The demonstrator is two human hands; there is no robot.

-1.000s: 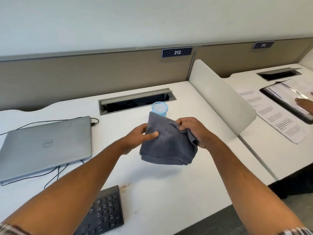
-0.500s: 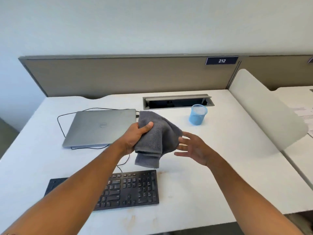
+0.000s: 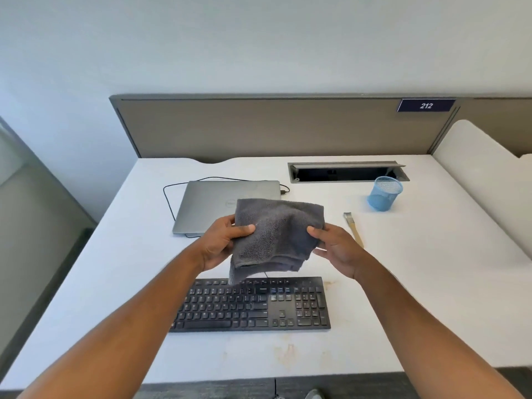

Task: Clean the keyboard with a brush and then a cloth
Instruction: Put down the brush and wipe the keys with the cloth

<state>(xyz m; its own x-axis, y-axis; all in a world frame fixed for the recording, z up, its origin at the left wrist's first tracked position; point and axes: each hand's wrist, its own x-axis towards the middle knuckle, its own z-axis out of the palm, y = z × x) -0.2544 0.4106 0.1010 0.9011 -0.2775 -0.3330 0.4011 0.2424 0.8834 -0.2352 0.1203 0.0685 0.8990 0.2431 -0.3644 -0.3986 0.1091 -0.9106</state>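
Keyboard (image 3: 253, 305) flat on white bench (image 3: 403, 298), grey cloth (image 3: 276, 234) held above its top row, left hand (image 3: 221, 244) and right hand (image 3: 335, 247) each pinching an edge, closed laptop (image 3: 210, 205) behind, brush (image 3: 353, 229) and blue mesh cup (image 3: 384, 193) to the right

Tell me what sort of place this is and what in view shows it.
Most likely a shared office or study room with numbered desks. A partition panel behind the white desk carries a "212" plate, a cable box is recessed into the desktop, and a closed laptop and keyboard sit on it.
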